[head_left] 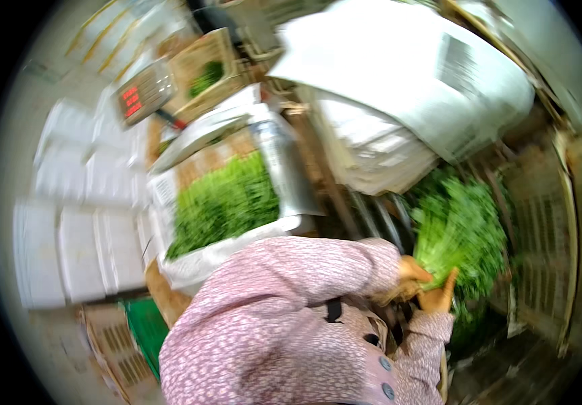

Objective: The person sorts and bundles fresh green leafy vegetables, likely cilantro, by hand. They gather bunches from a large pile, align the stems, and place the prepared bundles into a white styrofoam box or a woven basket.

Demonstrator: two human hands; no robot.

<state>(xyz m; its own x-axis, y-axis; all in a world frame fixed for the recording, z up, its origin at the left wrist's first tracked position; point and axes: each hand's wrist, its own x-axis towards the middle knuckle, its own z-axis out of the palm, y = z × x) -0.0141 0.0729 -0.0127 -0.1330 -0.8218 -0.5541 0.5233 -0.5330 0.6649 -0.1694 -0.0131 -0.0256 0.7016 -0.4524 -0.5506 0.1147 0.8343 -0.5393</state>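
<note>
A big bunch of leafy greens (458, 226) with pale stems and frilly leaves is at the right, its stem ends toward me. My left hand (410, 278) is closed at the stem ends. Cupped round the lower stems from the other side, my right hand (437, 295) has a finger stretched up along them. The image is smeared, so the exact finger contact is hard to make out. Farther left, a white-lined box (203, 260) holds a thick layer of similar greens (229, 202).
A scale with a red lit display (132, 101) stands at the back left, beside a beige crate (203, 57). White foam boxes (78, 250) are stacked at far left. White sheets (399, 61) cover a pile at the back. Slatted crates (541, 236) line the right.
</note>
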